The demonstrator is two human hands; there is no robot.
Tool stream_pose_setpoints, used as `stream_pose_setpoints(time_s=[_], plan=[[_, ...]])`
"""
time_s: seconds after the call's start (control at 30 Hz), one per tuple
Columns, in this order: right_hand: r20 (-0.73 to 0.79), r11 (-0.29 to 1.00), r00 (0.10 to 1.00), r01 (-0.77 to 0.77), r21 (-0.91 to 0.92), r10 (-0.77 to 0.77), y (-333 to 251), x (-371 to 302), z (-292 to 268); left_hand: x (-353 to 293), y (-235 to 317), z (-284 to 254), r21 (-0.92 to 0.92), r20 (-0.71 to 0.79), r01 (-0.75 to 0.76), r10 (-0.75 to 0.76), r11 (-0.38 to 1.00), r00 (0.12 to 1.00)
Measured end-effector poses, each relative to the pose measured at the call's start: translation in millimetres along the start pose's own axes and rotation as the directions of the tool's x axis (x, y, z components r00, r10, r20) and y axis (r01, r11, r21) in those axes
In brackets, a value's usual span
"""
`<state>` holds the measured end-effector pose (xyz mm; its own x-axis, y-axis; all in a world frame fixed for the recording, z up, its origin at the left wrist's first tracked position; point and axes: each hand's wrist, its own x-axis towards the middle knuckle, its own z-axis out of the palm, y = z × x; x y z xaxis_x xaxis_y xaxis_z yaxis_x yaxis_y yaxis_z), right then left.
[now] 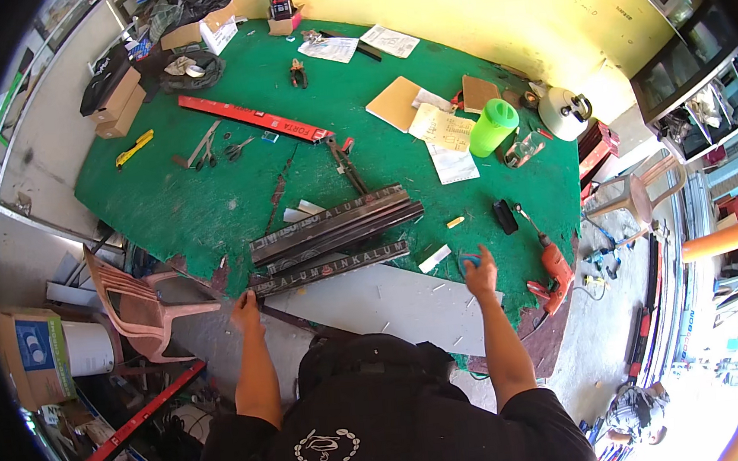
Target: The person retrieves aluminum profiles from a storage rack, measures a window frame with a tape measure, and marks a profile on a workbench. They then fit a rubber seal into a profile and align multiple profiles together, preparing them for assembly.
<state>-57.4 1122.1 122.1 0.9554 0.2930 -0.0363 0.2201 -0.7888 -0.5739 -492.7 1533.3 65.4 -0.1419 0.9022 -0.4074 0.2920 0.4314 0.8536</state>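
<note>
My left hand (245, 312) pinches the near left end of a long dark metal profile (337, 268) with printed film along its face. Behind that profile, a stack of similar dark profiles (342, 224) lies on the green table (167, 194). Over the table's right front part, my right hand (481, 274) has its fingers closed around a small flat blue piece (467, 263), partly hidden by the fingers. Beside it lie a white strip (434, 258) and a small yellow piece (455, 222). A red power drill (554, 275) rests to the right of this hand.
A red spirit level (247, 117), pliers (298, 73), scissors (237, 149) and a yellow cutter (135, 149) lie farther back. A green tumbler (493, 127) and a white kettle (564, 113) stand at right. Plastic chairs (145, 304) flank the table. A grey sheet (366, 304) spans its front.
</note>
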Motion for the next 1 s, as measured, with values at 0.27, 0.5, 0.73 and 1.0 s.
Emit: stream_pose_setpoints(time_s=[0.27,0.5,0.73,1.0], plan=[[-0.238,0.986,0.966,0.065,-0.157,-0.101,6,7,-9,15,-21,-8,0.038,-0.01,-0.041,0.041,0.998,0.999],[0.153,0.975,0.976,0.131,0.177,-0.158,-47,-30,104,-4,-10,-9,0.026,0.01,0.034,-0.034,0.999,0.999],[0.303,0.991,0.953,-0.011,0.13,-0.029,-89,-38,94,-2,13,-1,0.179,0.086,-0.065,0.051,0.982,0.995],[0.11,0.949,0.992,-0.09,0.302,0.06,-149,4,124,-14,32,-6,0.398,0.218,-0.55,0.506,0.734,0.834]])
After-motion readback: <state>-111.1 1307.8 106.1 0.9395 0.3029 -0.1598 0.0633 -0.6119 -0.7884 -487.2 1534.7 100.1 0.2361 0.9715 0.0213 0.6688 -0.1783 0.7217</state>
